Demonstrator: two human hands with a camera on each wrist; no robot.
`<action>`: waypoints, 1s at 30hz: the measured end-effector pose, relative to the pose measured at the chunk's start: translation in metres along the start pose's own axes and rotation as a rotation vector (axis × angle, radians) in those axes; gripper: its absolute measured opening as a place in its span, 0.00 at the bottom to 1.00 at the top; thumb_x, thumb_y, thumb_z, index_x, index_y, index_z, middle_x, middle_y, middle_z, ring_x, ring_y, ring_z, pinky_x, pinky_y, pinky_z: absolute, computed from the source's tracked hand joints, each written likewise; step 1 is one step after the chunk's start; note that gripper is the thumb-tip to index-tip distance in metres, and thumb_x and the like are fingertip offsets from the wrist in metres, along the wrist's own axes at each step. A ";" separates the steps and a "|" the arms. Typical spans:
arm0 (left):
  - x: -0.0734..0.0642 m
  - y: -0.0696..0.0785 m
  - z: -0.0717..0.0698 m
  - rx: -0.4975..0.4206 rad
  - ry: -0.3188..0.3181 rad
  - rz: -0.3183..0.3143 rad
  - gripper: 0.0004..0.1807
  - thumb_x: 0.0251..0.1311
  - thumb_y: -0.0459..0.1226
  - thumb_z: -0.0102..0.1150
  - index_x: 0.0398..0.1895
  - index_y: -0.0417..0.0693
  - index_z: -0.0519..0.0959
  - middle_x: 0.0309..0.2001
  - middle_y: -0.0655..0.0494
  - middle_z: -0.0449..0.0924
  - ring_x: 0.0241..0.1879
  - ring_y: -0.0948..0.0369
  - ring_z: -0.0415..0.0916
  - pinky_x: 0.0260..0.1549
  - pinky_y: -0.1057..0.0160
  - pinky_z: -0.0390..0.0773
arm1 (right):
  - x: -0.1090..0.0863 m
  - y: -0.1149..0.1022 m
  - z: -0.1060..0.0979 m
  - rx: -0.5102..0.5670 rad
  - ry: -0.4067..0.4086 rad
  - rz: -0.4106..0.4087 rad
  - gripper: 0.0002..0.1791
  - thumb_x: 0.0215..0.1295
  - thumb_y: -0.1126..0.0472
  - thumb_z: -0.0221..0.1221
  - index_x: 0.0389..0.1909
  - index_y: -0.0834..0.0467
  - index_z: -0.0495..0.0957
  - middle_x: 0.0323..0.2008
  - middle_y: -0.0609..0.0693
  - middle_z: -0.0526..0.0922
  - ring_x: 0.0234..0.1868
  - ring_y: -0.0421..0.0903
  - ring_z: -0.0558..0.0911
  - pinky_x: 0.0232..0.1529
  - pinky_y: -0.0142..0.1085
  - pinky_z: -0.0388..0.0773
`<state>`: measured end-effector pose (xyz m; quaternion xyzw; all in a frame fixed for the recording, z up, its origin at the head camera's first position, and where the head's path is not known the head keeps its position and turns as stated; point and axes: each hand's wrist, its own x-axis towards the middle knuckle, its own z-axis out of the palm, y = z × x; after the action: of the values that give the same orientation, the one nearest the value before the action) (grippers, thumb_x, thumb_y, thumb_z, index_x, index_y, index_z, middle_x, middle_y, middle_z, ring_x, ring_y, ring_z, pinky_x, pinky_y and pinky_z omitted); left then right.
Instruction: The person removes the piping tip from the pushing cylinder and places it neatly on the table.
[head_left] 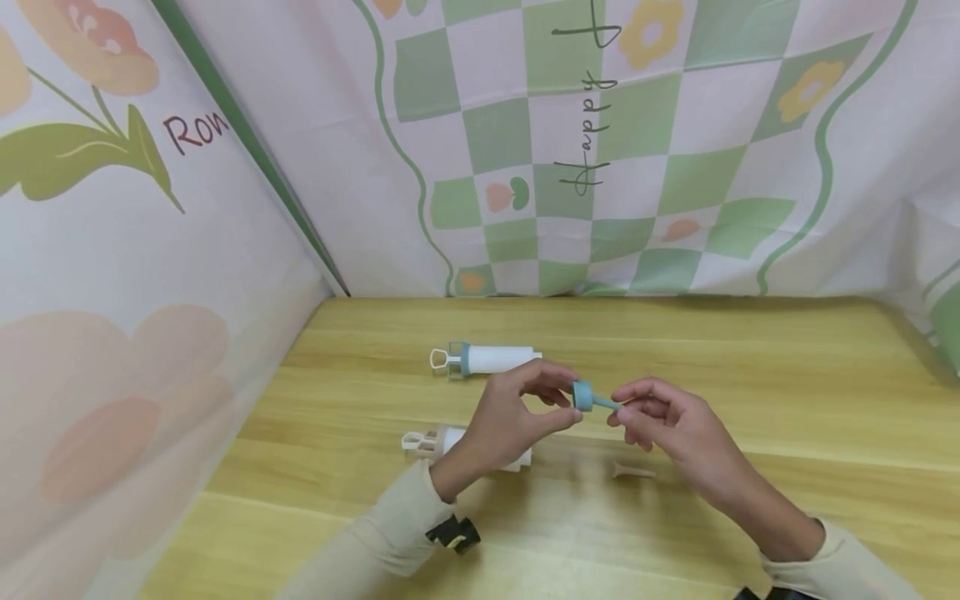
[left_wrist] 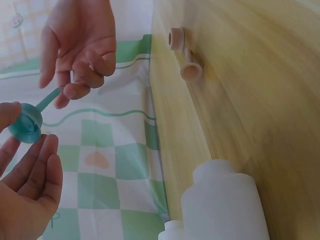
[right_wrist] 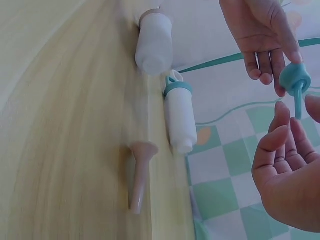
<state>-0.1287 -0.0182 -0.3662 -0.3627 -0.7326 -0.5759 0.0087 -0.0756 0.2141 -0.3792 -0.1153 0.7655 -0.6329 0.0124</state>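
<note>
A teal nozzle [head_left: 582, 396] with a wide round cap end and thin stem is held above the table. My left hand [head_left: 506, 417] pinches its cap between thumb and fingers. At the stem's tip is my right hand [head_left: 678, 433], thumb and fingers around it; in the right wrist view a small gap shows beside the thumb. Behind my left hand lies a white syringe-like tube with teal collar and handle [head_left: 498, 359]. A similar tube with beige collar [head_left: 423, 442] is partly hidden by my left wrist. A pinkish-beige nozzle [head_left: 633, 472] lies below my right hand.
A pinkish-beige ring-shaped part [left_wrist: 176, 39] lies near the beige nozzle in the left wrist view. The wooden table [head_left: 825, 400] meets a patterned cloth [head_left: 562, 167] at the back and another hanging [head_left: 112, 333] on the left.
</note>
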 end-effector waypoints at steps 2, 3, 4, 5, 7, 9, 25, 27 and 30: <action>0.000 0.000 0.000 0.000 -0.001 -0.002 0.17 0.57 0.30 0.71 0.49 0.43 0.81 0.41 0.54 0.86 0.36 0.67 0.81 0.41 0.58 0.83 | 0.000 0.000 0.000 0.001 0.010 0.010 0.13 0.73 0.65 0.58 0.51 0.69 0.74 0.38 0.57 0.85 0.32 0.46 0.81 0.31 0.36 0.80; -0.001 -0.001 0.000 -0.002 -0.004 -0.002 0.16 0.57 0.30 0.71 0.49 0.43 0.81 0.41 0.54 0.86 0.36 0.67 0.81 0.41 0.59 0.83 | 0.000 -0.001 0.001 -0.010 0.020 0.011 0.12 0.72 0.64 0.59 0.50 0.68 0.75 0.38 0.58 0.85 0.32 0.47 0.81 0.31 0.36 0.80; -0.001 -0.001 0.000 -0.003 -0.007 -0.003 0.16 0.57 0.30 0.71 0.49 0.43 0.81 0.41 0.54 0.86 0.36 0.67 0.81 0.41 0.60 0.82 | 0.000 -0.001 0.001 -0.023 0.031 0.013 0.12 0.72 0.64 0.60 0.48 0.68 0.76 0.37 0.59 0.84 0.31 0.47 0.81 0.30 0.35 0.80; -0.001 -0.001 0.000 -0.004 -0.010 -0.003 0.16 0.57 0.30 0.71 0.49 0.43 0.81 0.41 0.54 0.86 0.36 0.67 0.81 0.41 0.60 0.82 | 0.001 -0.002 0.001 -0.042 0.043 0.011 0.11 0.71 0.63 0.60 0.47 0.67 0.77 0.35 0.59 0.84 0.31 0.48 0.81 0.30 0.35 0.79; -0.002 -0.001 0.000 -0.003 -0.013 -0.004 0.16 0.57 0.30 0.71 0.49 0.43 0.81 0.41 0.54 0.86 0.36 0.67 0.81 0.41 0.61 0.82 | 0.001 -0.003 0.001 -0.071 0.065 0.008 0.10 0.71 0.63 0.61 0.45 0.67 0.77 0.34 0.59 0.83 0.30 0.50 0.80 0.29 0.35 0.79; -0.002 -0.001 0.001 0.000 -0.014 -0.008 0.16 0.57 0.30 0.71 0.49 0.42 0.81 0.41 0.54 0.86 0.36 0.67 0.81 0.40 0.62 0.82 | 0.001 -0.005 0.000 -0.082 0.078 0.006 0.10 0.71 0.63 0.61 0.44 0.67 0.78 0.32 0.57 0.82 0.30 0.51 0.80 0.29 0.35 0.79; -0.004 -0.004 0.003 0.010 0.000 -0.031 0.17 0.56 0.30 0.72 0.49 0.41 0.82 0.39 0.54 0.86 0.36 0.68 0.82 0.39 0.60 0.83 | 0.003 -0.009 0.005 -0.018 0.073 -0.013 0.09 0.70 0.65 0.62 0.43 0.68 0.77 0.32 0.60 0.81 0.30 0.49 0.80 0.30 0.35 0.80; -0.004 -0.004 0.003 0.018 0.002 -0.029 0.16 0.57 0.30 0.71 0.49 0.40 0.82 0.39 0.53 0.86 0.36 0.68 0.82 0.40 0.60 0.83 | 0.003 -0.009 0.006 -0.022 0.074 -0.012 0.09 0.70 0.65 0.62 0.43 0.68 0.78 0.32 0.58 0.81 0.30 0.49 0.80 0.29 0.35 0.79; -0.004 -0.005 0.004 0.019 -0.002 -0.026 0.16 0.57 0.30 0.71 0.49 0.39 0.83 0.41 0.52 0.86 0.36 0.69 0.82 0.39 0.63 0.82 | 0.004 -0.009 0.008 -0.023 0.074 -0.013 0.09 0.70 0.65 0.62 0.43 0.68 0.78 0.31 0.57 0.81 0.29 0.49 0.80 0.28 0.35 0.78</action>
<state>-0.1268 -0.0176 -0.3736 -0.3535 -0.7426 -0.5688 0.0040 -0.0768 0.2046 -0.3719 -0.0970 0.7720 -0.6278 -0.0214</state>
